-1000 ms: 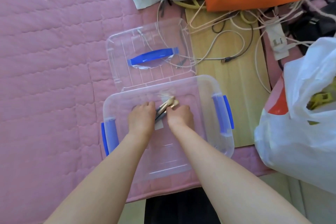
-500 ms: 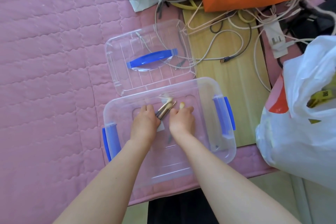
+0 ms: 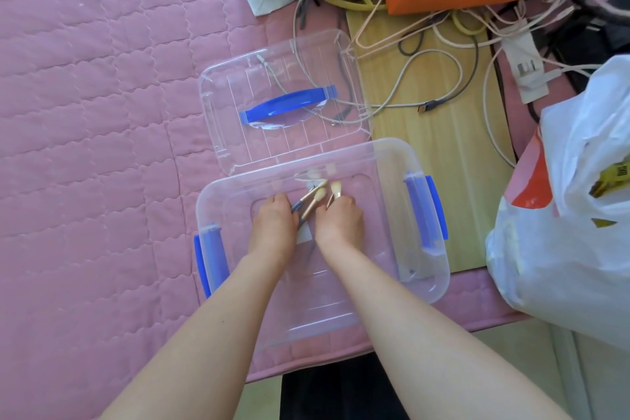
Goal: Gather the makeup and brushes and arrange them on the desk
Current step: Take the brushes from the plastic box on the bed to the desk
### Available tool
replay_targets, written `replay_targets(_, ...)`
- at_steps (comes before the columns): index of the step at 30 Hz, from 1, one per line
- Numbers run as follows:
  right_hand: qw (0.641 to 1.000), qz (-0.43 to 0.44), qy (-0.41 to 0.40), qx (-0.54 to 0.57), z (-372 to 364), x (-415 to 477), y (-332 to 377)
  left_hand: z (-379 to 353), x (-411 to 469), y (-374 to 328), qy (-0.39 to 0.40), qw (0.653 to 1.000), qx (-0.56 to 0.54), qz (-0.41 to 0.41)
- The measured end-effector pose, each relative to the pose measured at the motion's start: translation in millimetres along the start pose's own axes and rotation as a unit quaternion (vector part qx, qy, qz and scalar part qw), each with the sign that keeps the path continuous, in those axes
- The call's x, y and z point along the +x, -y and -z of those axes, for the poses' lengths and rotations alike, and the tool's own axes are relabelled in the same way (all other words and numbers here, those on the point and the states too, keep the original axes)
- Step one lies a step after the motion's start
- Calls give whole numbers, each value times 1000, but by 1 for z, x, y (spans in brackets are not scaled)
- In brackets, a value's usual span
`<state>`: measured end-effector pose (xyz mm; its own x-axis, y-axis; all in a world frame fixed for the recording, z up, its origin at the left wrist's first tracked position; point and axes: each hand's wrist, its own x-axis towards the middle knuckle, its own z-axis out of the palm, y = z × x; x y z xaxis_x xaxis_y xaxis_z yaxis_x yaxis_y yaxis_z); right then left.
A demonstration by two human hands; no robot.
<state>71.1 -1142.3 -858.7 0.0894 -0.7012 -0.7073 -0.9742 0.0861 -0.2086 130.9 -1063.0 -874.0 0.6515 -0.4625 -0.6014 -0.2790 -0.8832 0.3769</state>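
Left hand (image 3: 272,225): curled shut on a small bundle of brushes (image 3: 312,201), handles in the fist, bristle tips pointing away; judged gathered for one lift.
Right hand (image 3: 339,222): closed on a single brush (image 3: 335,190), tip upward, close beside the bundle.
Box (image 3: 419,286): clear plastic, blue clips (image 3: 433,211) at both ends; both hands were inside, near its far wall.
Lid (image 3: 283,102): off, lying just beyond the box.
Surface: pink quilted bed (image 3: 85,112).
Surroundings: wooden worktop (image 3: 439,164) alongside, strewn with cables (image 3: 443,54); white plastic bag (image 3: 579,215) at right.
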Motion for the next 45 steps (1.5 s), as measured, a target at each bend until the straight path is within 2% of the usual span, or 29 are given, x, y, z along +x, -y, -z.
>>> replay_targets(4, 1000, 21, 3, -16, 1, -2, -1, -1, 0, -1, 1, 1000, 19, 7)
replay_targets(9, 998, -3, 14, 67, 9, -7, 0, 1, -2, -4, 11, 1000, 14, 16)
replay_targets(16, 982, -38, 42, 181, 6, -7, -2, 7, -10, -8, 67, 995, -10, 68)
replay_targets(21, 981, -34, 45, 186, 11, -10, -3, -1, -17, -3, 65, 998, 2, 12)
replay_targets(27, 993, -17, 67, 94, 25, -5, -9, -6, -17, -1, 51, 998, 29, 1)
replay_targets(37, 990, 14, 102, 100, 49, -20, -13, 22, -49, -17, 23, 999, -33, 20)
replay_targets(45, 981, 89, 144, 94, 108, -80, -12, 73, -116, -40, -51, 969, -235, 64)
